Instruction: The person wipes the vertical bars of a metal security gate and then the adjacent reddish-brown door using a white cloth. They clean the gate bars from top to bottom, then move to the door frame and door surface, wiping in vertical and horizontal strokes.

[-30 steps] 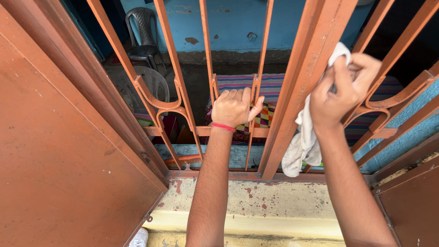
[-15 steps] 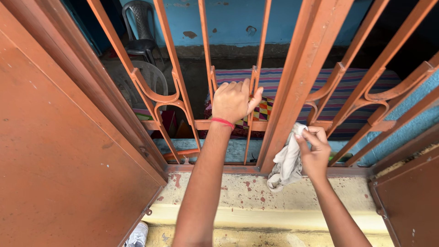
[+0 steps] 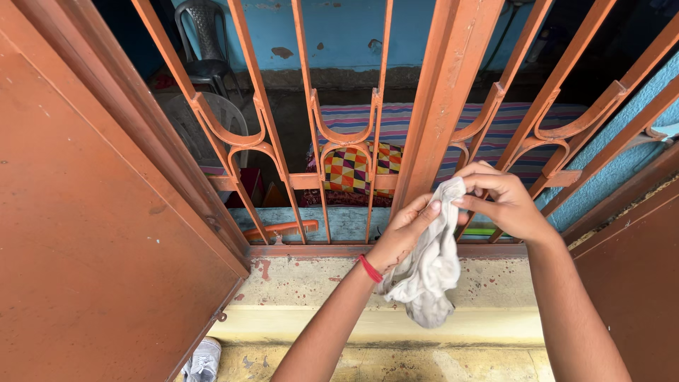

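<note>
Both hands meet just in front of the orange grille (image 3: 311,180), above the sill (image 3: 318,283). Right hand (image 3: 506,201) is closed, fingertips pinching the top edge of the rag (image 3: 428,272). Left hand (image 3: 403,230) is curled around the rag's side, thumb on the fabric, apparently gathering it. Rag hangs limp below both hands, long axis near vertical, free end pointing down toward the sill.

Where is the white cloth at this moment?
In the head view, the white cloth hangs right of centre, held between the left hand and the right hand, in front of the orange window grille and above the stained sill.
</note>
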